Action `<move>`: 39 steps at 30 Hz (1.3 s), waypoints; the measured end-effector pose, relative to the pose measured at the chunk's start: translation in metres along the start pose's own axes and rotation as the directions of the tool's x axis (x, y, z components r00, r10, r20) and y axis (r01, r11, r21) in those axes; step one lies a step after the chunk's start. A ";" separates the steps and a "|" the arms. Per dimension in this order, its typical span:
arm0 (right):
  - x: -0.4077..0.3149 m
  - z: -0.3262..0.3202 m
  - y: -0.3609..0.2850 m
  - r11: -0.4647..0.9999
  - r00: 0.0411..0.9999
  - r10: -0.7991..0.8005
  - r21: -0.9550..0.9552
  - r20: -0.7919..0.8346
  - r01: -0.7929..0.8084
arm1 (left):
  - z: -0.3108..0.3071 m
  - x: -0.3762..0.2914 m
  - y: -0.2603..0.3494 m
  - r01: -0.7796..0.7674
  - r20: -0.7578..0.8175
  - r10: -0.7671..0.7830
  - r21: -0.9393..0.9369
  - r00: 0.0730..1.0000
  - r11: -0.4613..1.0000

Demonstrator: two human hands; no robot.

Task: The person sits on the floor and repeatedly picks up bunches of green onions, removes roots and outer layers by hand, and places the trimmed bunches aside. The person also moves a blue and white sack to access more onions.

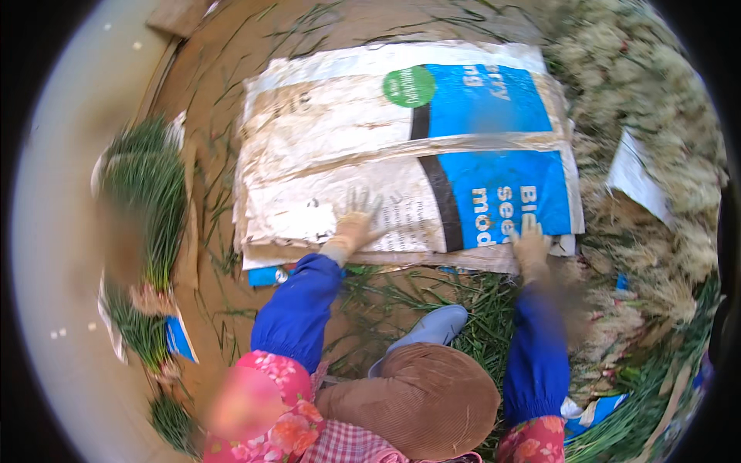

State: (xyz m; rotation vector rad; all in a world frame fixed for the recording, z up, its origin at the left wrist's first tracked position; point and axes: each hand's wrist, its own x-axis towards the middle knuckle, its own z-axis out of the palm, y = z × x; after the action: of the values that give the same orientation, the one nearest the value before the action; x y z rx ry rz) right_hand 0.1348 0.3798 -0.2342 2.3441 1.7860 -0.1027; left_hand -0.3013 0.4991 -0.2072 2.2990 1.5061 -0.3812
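Note:
A stack of flattened white and blue woven plastic sacks [347, 121] lies in front of me, soiled with brown dirt. It bears large printing and a round green mark. My left hand [355, 223], in a pale glove, rests on the top sack near its front edge, fingers spread. At the front right corner, my right hand [531, 249], also gloved, lies over the edge with its fingers stretched onto the blue panel. Neither hand appears to hold anything. Blue sleeve covers reach both wrists.
Bundles of green onions [147, 202] lie along the left. A large heap of onions with pale roots outward [631, 87] fills the right, with a white sheet scrap [639, 173] on it. Loose green leaves [486, 318] litter the brown floor around my blue-grey boot [434, 327].

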 end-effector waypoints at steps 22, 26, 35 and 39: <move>-0.489 -0.074 0.120 0.280 0.273 0.960 0.180 -0.060 -0.943 | -0.086 0.084 0.107 -0.776 0.317 0.709 0.204 0.630 0.597; -0.556 -0.052 0.113 0.349 0.404 0.768 0.204 0.497 -0.915 | -0.171 -0.012 0.298 -0.893 0.179 0.877 0.152 0.447 0.424; -0.534 -0.110 0.143 0.232 0.641 0.767 0.946 -0.035 -0.225 | -0.232 -0.218 0.506 -0.944 0.316 0.946 0.328 0.068 -0.041; -0.526 -0.127 0.169 0.234 0.396 0.914 0.917 -0.093 -0.323 | -0.154 -0.202 0.565 -0.855 0.413 0.859 0.280 -0.304 -0.437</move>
State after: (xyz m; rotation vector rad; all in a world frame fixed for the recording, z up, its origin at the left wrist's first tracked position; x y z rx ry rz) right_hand 0.1469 -0.1365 -0.0014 4.0852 0.4682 0.0817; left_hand 0.1422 0.1961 0.1013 2.8730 -1.2896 -0.1863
